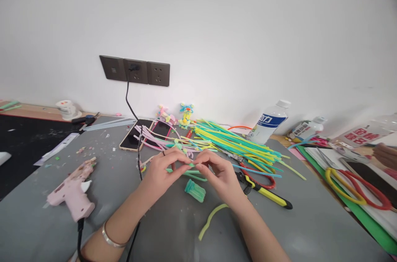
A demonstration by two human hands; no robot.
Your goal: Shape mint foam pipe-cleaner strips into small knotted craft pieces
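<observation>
My left hand (164, 171) and my right hand (221, 175) meet fingertip to fingertip over the middle of the grey work surface. Thumbs and forefingers of both pinch a small green pipe cleaner piece (191, 165), mostly covered by the fingers. Just below them lies a teal bundle of short pipe cleaners (194, 191). A curved yellow-green pipe cleaner (212, 221) rests near my right wrist. Beyond the hands, pink pipe cleaners (155, 140) spread on the left, and a pile of yellow and teal ones (237, 146) on the right.
On the left lies a pink hot glue gun (72, 194); a black cord (132, 109) runs from the wall socket. Yellow-black pliers (269, 196) lie right, and red-yellow scissors (356, 189) farther right. A bottle (268, 123), phone (132, 140) and small figure (186, 115) stand behind.
</observation>
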